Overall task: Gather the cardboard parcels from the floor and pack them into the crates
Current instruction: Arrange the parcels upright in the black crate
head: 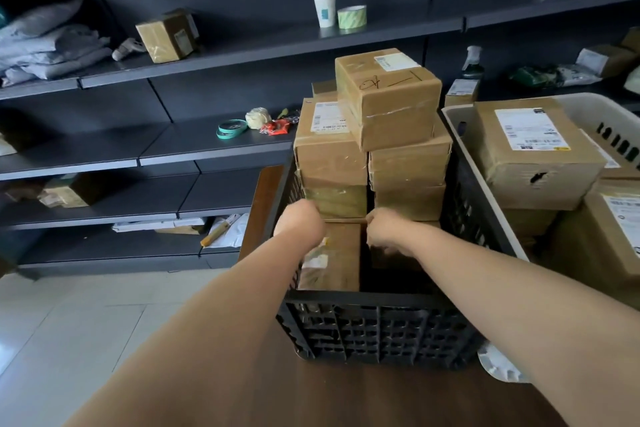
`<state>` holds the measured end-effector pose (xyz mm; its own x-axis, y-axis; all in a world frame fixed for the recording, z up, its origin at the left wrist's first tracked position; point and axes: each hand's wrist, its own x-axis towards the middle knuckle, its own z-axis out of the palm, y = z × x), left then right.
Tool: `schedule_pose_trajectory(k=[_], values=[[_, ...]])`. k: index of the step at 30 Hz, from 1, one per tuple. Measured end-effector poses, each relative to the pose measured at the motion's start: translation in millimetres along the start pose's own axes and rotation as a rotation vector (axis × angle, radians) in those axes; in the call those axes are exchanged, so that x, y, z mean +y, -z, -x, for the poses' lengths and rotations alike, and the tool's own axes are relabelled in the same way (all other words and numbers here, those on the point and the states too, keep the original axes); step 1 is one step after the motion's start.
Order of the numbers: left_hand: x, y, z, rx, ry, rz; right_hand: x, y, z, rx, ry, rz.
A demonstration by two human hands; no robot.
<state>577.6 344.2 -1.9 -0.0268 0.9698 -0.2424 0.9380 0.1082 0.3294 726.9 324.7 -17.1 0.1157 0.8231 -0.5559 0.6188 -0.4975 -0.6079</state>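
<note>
In the head view, both arms are reaching down into the black crate (377,326), which is sitting on a dark wooden desk (346,395) beside a pale basket (585,107); the left hand (300,222) is pressing down over a low brown parcel (341,255) in the near left of the crate, its fingers curled out of sight, so whether it is gripping or only pushing cannot be told; the right hand (389,230) is bending over the dark gap at the near right, fingers hooked downward and apparently closing on the edge of a darker parcel (391,258) there, though the grasp itself is hidden; behind the hands, parcels are piling well above the crate rim, with a marked parcel (389,97) sitting on top of the stack and tilted slightly; the basket is also holding a labelled parcel (533,152) and others below it; no parcels are showing on the visible strip of tiled floor (69,329); judging from this, the packing step is under way, with the hands settling the lowest parcels so the near side fills evenly; the next move seems to call for seating the right-hand parcel flat into the gap without knocking the tall stack, then going back for whatever is still lying out of view.
</note>
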Motion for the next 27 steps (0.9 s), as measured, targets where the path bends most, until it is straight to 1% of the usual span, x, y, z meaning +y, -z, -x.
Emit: schedule_pose_trajectory(k=[2, 5, 8, 9, 11, 14, 16, 17, 19, 22, 24, 27], values=[[7.6, 10.5, 2.1, 0.159, -0.061, 0.109, 5.2, 16.3, 6.4, 0.185, 0.102, 0.008], [27.1, 29.6, 5.5, 0.394, -0.138, 0.279, 10.2, 43.0, 27.4, 0.497, 0.252, -0.057], [54.6, 45.0, 8.2, 0.549, -0.212, 0.459, 9.0, 66.3, 44.6, 0.802, 0.407, -0.087], [64.1, 49.0, 8.9, 0.586, -0.241, 0.503, 8.3, 73.9, 48.3, 0.885, 0.446, -0.112], [81.9, 55.5, 9.5, 0.612, -0.281, 0.566, 7.2, 87.9, 50.5, 0.996, 0.504, -0.156], [103.8, 65.9, 10.7, 0.553, -0.303, 0.661, 3.2, 104.6, 48.4, 1.108, 0.536, -0.256], [116.5, 73.6, 12.9, 0.464, -0.302, 0.697, -2.5, 114.1, 46.7, 1.119, 0.506, -0.311], [121.6, 76.9, 13.9, 0.426, -0.296, 0.694, -5.3, 118.2, 45.0, 1.081, 0.493, -0.332], [129.7, 81.1, 16.0, 0.372, -0.288, 0.683, -11.1, 124.6, 42.5, 0.926, 0.490, -0.397], [136.0, 81.3, 15.7, 0.259, -0.262, 0.740, -15.2, 128.6, 37.8, 0.670, 0.479, -0.486], [136.9, 79.2, 13.0, 0.199, -0.236, 0.785, -15.7, 128.3, 32.0, 0.603, 0.448, -0.510], [135.8, 78.7, 10.3, 0.143, -0.180, 0.879, -17.3, 125.2, 27.8, 0.559, 0.442, -0.567]])
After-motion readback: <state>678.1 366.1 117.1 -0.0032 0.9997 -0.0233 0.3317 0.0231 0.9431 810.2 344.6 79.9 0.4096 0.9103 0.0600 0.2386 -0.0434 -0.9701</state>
